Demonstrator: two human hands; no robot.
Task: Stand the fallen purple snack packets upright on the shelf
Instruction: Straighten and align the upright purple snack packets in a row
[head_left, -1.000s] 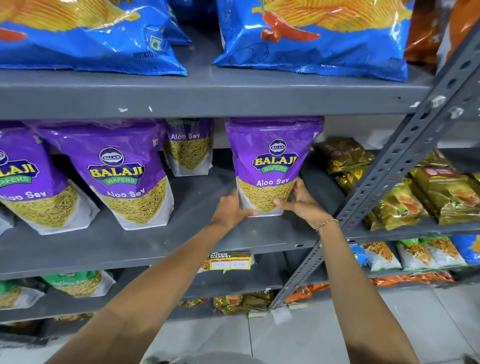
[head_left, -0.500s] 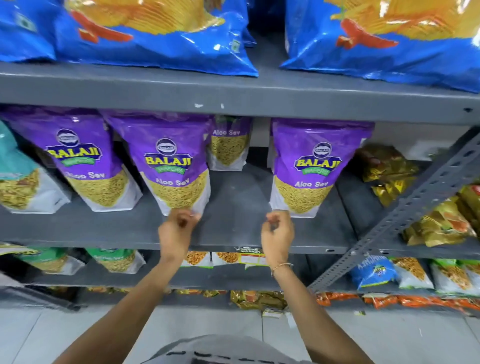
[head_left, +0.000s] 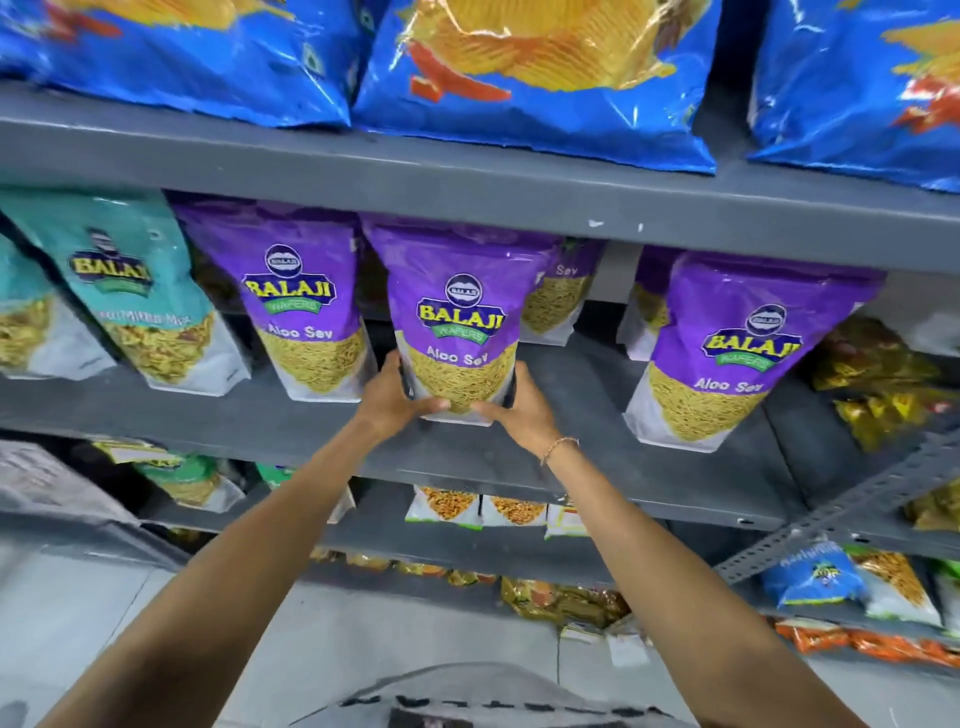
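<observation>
Blue chip bags (head_left: 535, 78) lie on the top shelf. A teal packet (head_left: 140, 296) leans at left. Yellow packets (head_left: 883, 384) sit at right.

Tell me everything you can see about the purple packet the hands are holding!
The held purple packet is a shiny plastic pouch, purple on top, with a clear window below showing thin yellow sev and white bottom corners. It reads "Balaji Wafers" and "Aloo Sev". It stands upright, facing us, on the grey shelf, between two other purple packets. The left hand and right hand grip its lower sides, thumbs on the front.

Upright purple packet (head_left: 457, 322) on shelf (head_left: 597, 457)
</observation>
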